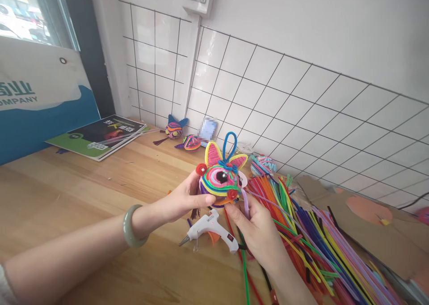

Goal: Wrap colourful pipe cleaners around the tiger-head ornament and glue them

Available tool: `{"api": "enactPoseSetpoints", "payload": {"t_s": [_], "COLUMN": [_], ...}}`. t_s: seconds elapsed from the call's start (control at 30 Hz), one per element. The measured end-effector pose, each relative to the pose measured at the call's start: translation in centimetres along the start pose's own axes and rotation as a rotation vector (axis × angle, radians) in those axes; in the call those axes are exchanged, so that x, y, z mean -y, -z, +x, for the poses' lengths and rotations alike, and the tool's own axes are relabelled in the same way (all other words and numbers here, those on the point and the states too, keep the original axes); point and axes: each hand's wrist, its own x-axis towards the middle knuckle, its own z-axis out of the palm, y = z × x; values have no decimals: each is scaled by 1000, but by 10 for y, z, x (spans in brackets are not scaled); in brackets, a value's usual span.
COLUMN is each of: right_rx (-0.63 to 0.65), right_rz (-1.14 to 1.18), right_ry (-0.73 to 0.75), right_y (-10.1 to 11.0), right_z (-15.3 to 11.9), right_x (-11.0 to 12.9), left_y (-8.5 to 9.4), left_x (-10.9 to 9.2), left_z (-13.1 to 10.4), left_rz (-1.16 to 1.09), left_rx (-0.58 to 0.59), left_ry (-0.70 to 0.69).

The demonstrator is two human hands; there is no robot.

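Note:
Both hands hold up a round, many-coloured pipe-cleaner animal head [214, 182] with pink and yellow ears, big dark eyes and a blue loop on top. My left hand [182, 197] grips its left side, thumb across the lower front. My right hand [251, 222] holds its lower right side, where a lilac pipe cleaner [246, 202] hangs beside the fingers; whether those fingers pinch this strand I cannot tell. A dark tassel hangs below the head. Under the hands, a white glue gun [212, 229] lies on the table, nozzle pointing left.
Bundles of coloured pipe cleaners [311, 233] cover the right side, beside cardboard [365, 224]. Along the wall sit similar animal heads [174, 128], a blurred phone [208, 129] and a striped blue-pink piece [263, 165]. A booklet [100, 137] lies at left on the wooden table [83, 197].

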Motion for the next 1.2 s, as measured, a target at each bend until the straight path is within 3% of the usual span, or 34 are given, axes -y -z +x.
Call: {"api": "enactPoseSetpoints", "payload": {"t_s": [0.1,0.3,0.6,0.9,1.03,1.2], "right_rx": [-61,-361,-372,-271,-223,162], "right_rz": [-114,-296,-295,-313,-215,-102], "right_ry": [15,125,370,353,249,80], "right_y": [2,7,-2,0,7,19], "right_z": [1,-3,-3,-2,-6,-13], "right_x": [-5,-12,-7,-16,-6,11], "left_y": [1,-1,-3,-7,-4,-3], "left_x": [3,6,20,17,13,8], "left_z": [2,4,0,-1,2,7], "left_rz": [86,152,145,152,171,175], "left_rx": [-34,-149,-159,-185,-181,-250], "left_ry": [5,-33,-79,33,1,-52]}}
